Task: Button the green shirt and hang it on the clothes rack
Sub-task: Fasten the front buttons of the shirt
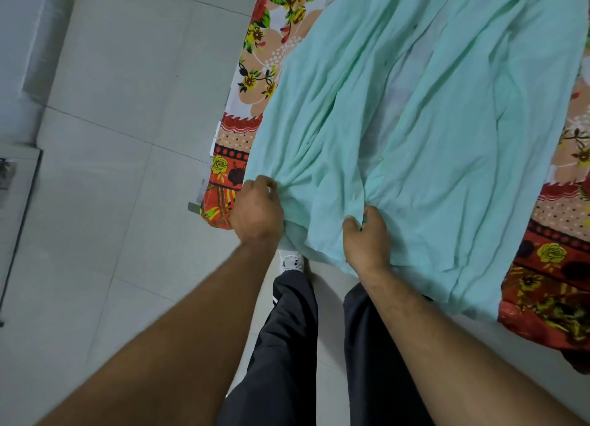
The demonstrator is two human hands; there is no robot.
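Note:
The pale green shirt (431,112) lies spread and wrinkled over a bed with a floral sheet (274,45). Its front opening runs up the middle, with a small button visible on the placket. The hem hangs over the bed's near edge. My left hand (257,208) grips the hem at its left corner, fingers curled into the cloth. My right hand (367,237) grips the hem near the middle opening, bunching the fabric. The clothes rack is out of view.
Grey floor tiles (111,138) fill the left side. My legs in dark trousers (287,345) and a white shoe (292,261) stand against the bed's edge. A white piece of furniture (16,186) sits at the far left.

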